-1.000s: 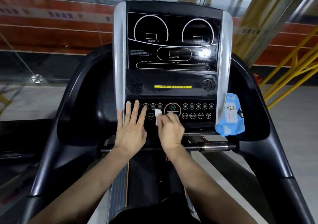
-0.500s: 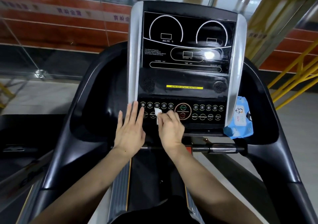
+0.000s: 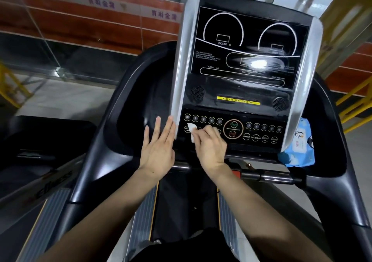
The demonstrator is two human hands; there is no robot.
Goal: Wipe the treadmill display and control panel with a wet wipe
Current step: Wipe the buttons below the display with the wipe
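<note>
The treadmill's black display (image 3: 247, 48) with white dial outlines stands upright in a silver frame. Below it lies the control panel (image 3: 259, 133) with round buttons and a START ring. My right hand (image 3: 210, 148) presses a folded white wet wipe (image 3: 192, 129) against the panel's lower left buttons, fingers closed over it. My left hand (image 3: 159, 151) lies flat and open, fingers together, against the console's left silver edge, holding nothing.
A blue pack of wet wipes (image 3: 300, 147) sits in the right tray of the console. A metal handlebar (image 3: 275, 176) crosses below the panel. Dark curved side arms (image 3: 104, 141) flank the console. Yellow railings (image 3: 354, 100) stand at the right.
My right hand has slid the wipe leftward along the button row, away from the START ring. My head has turned left, so the console now sits further right in view.
</note>
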